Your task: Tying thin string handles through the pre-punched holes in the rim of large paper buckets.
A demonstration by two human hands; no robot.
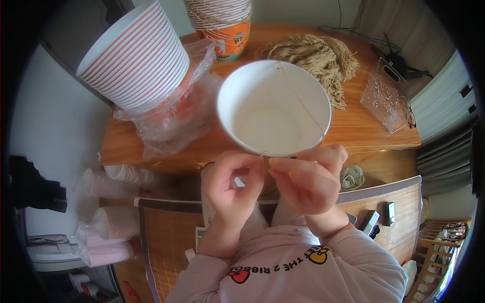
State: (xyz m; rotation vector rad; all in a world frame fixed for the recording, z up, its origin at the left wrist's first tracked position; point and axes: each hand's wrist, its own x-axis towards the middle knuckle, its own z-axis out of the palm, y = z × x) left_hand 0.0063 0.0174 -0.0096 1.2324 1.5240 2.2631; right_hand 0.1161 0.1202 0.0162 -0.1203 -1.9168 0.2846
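place: a home room used for handcraft | signs: low wooden surface [353,132] crowded with stacked paper bowls [136,55] and a bundle of beige twine [318,56] | woven floor mat [166,237] | curtain [444,161] | wooden baby crib [439,242] at lower right

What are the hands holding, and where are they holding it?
Both hands, left hand and right hand, pinch a thin beige string by its near end, at the front rim of the white paper bowl.
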